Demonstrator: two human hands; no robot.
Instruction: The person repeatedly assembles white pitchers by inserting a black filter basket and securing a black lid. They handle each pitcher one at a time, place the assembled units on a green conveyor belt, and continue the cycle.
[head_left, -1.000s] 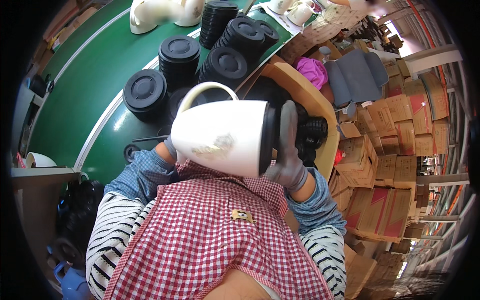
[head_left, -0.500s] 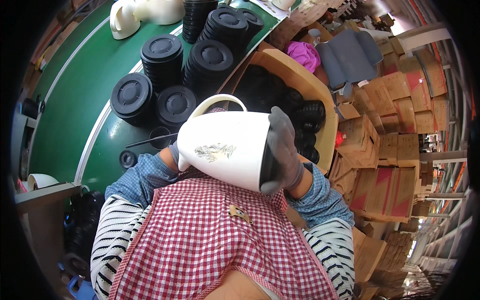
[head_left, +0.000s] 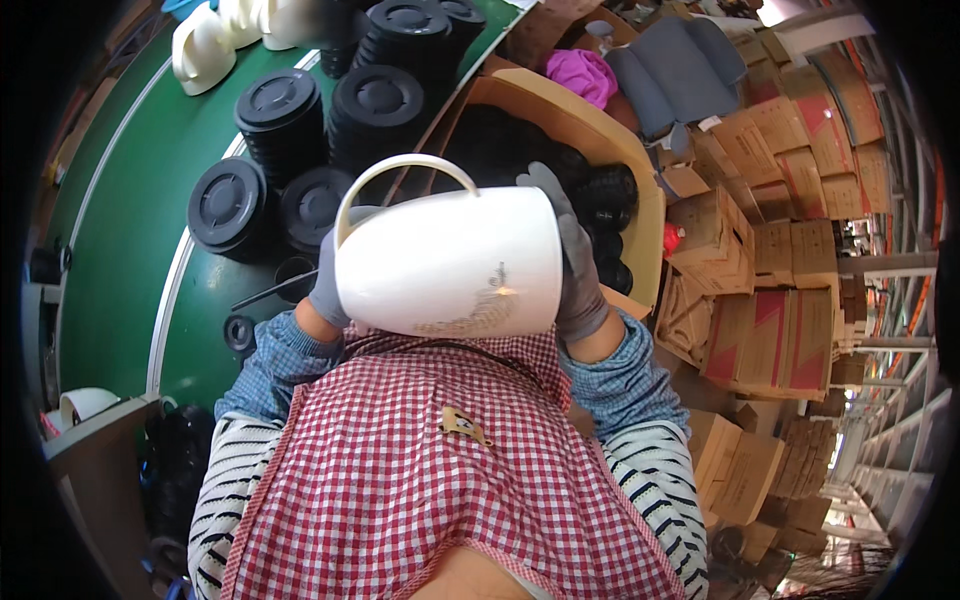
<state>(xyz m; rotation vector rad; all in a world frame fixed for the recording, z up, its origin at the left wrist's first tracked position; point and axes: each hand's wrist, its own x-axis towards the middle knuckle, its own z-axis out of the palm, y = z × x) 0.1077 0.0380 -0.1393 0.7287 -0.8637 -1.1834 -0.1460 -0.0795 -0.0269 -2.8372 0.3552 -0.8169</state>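
Observation:
A white jug (head_left: 450, 262) with a curved handle (head_left: 405, 162) and a printed leaf-like pattern lies sideways between my two gloved hands, above my lap. My left hand (head_left: 328, 285), in a grey glove, holds its left end; most of those fingers are hidden behind the jug. At the opposite, wider end my right hand (head_left: 577, 265) is wrapped round the rim, thumb and palm against it. Whether a black base is fitted in that end cannot be seen. Beside my left wrist lie a dark rod (head_left: 272, 290) and a small black ring (head_left: 239, 333).
Stacks of round black bases (head_left: 228, 200) stand on the green worktop (head_left: 130, 240). White jug bodies (head_left: 203, 50) stand at its far end. A cardboard box (head_left: 648, 200) of black parts sits ahead on the right. Brown cartons (head_left: 770, 340) and a grey chair (head_left: 670, 75) are farther right.
The jug has turned about its length, so its pattern sits lower and its handle shows more. The black base seen at its right end is out of sight now. My right hand has shifted along the rim.

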